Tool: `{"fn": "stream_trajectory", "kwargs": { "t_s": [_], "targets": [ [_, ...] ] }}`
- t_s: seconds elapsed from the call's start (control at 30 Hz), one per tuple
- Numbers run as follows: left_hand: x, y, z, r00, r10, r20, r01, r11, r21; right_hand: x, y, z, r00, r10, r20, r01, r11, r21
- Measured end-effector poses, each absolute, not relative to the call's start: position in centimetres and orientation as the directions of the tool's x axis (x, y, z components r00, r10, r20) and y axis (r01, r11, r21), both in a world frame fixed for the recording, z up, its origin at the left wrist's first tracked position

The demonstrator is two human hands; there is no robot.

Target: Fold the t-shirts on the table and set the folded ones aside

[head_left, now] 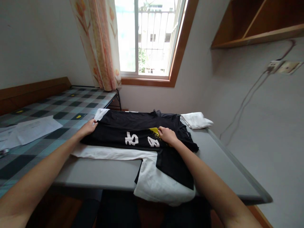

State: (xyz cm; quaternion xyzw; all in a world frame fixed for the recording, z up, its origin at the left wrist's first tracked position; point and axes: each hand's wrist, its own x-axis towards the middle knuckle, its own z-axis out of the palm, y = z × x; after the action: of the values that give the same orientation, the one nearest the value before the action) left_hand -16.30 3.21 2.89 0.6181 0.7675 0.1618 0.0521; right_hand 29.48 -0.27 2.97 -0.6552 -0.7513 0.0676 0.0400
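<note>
A black T-shirt [111, 133] with white lettering and a yellow patch lies spread sideways across the grey table. Its hem end, at the left, is pinched between the fingers of my left hand [89, 127]. My right hand [167, 135] is closed on the shirt fabric beside the yellow patch. Under the black shirt lies a white garment [156, 182]; it shows along the near side, and part of it hangs over the table's front edge together with a black sleeve. The fabric inside both grips is partly hidden by my fingers.
A folded white cloth [196, 120] rests at the back right of the grey table [220, 164]. To the left stands a bed with a checked cover [59, 106], with paper sheets [35, 129] on it. A window, a curtain [102, 47] and a wall shelf [256, 34] surround the spot.
</note>
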Motion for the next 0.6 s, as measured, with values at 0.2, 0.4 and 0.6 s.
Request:
{"fn": "stream_trajectory", "kwargs": {
  "t_s": [0.2, 0.4, 0.6],
  "targets": [
    [-16.6, 3.1, 1.8, -0.255, 0.959, 0.121, 0.959, 0.235, 0.159, 29.3, -0.3, 2.8, -0.086, 0.996, 0.014, 0.988, 0.087, -0.131],
    [-15.8, 2.4, 1.5, -0.297, 0.95, 0.095, 0.953, 0.288, 0.091, 29.4, -0.3, 2.7, -0.081, 0.997, 0.013, 0.986, 0.082, -0.143],
    [-15.3, 2.1, 1.9, -0.327, 0.938, 0.114, 0.941, 0.312, 0.134, 29.3, -0.2, 2.6, -0.07, 0.998, 0.005, 0.987, 0.07, -0.146]
  ]
}}
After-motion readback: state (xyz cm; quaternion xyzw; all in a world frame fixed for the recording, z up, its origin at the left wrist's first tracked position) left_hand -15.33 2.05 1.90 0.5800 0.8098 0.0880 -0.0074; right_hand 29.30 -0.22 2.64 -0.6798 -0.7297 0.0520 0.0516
